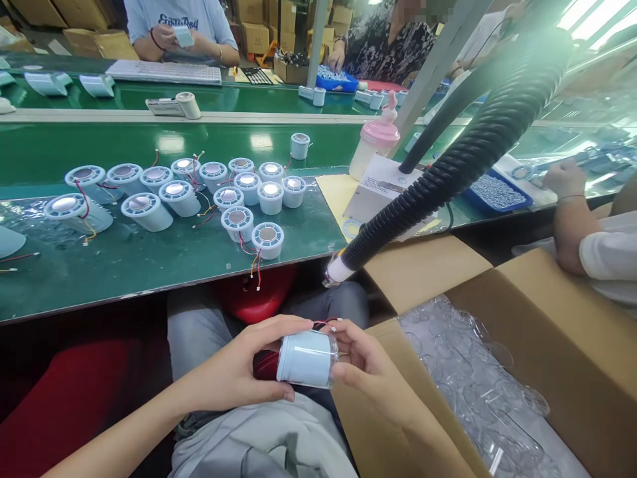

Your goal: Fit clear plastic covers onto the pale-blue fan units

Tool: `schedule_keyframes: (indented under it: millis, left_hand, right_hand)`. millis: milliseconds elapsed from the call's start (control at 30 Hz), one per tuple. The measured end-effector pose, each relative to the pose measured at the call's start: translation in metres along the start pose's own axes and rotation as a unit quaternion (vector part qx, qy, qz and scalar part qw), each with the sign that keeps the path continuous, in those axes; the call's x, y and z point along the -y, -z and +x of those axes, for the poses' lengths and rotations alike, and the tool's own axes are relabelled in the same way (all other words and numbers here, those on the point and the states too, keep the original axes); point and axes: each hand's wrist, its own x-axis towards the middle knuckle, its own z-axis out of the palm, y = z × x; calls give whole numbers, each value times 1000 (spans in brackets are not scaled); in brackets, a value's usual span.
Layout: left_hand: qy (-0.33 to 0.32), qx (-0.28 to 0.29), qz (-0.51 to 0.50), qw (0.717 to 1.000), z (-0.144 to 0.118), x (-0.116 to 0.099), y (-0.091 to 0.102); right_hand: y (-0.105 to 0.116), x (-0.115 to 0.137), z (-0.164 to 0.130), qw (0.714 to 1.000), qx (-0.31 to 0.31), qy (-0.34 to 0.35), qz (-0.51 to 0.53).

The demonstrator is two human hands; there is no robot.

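Holding the little white cylinder unit (308,359) down over the lap, at about 6 o'clock in the view, both hands were curled around it. The left hand (239,368) wrapped the closed end, thumb underneath and fingers over the top, so it was cupping rather than spread flat. The right hand (368,365) pinched the other end, where a clear cover seemed to sit, with the red wires (326,323) poking out just above its fingertips.

My take on doing this bit well: keep the left grip steady as the anchor, let the right do the fitting or twisting, and keep those wires out from between cover and body so they don't get nipped. Squaring the two parts up before pressing looked like the main thing.

Going left to right up on the green bench (149,265): a cluster of the same white units (233,199) from 10 to 12 o'clock, a black ribbed hose (448,172) running off toward 2 o'clock, and a cardboard box (562,332) of clear plastic covers (478,385) at 4 o'clock.

Hard to make out: whether the cover was seated or only resting, since fingers hid the seam. The unit's far face was hidden too. A co-worker's arm (567,219) at 3 o'clock was cut off by the edge.
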Motion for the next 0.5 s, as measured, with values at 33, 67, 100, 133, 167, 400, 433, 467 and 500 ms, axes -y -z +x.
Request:
schedule_keyframes:
  millis: [33, 67, 100, 133, 167, 400, 433, 467, 500]
  left_hand:
    - [-2, 1, 3, 1000, 0, 1, 0]
    - [-3, 1, 7, 1000, -1, 2, 0]
    - [-3, 1, 12, 1000, -1, 3, 0]
    - [-3, 0, 16, 1000, -2, 4, 1]
    - [-3, 1, 21, 1000, -2, 5, 1]
    - [-31, 3, 48, 998, -4, 6, 3]
    - [-34, 5, 51, 998, -4, 6, 3]
    - [-36, 8, 53, 998, -4, 5, 4]
    - [-38, 11, 55, 998, -4, 5, 4]
  right_hand:
    - [-1, 1, 1, 1000, -5, -6, 2]
    - [-2, 3, 1, 1000, -10, -13, 2]
    - [-4, 4, 2, 1000, -14, -22, 4]
    - [-5, 6, 3, 999, -15, -31, 7]
    - [-7, 8, 4, 999, -15, -38, 12]
    - [-9, 4, 7, 997, 7, -61, 51]
    - [-9, 2, 7, 996, 6, -69, 54]
    - [-9, -1, 8, 995, 5, -77, 59]
    - [-9, -4, 8, 994, 6, -84, 66]
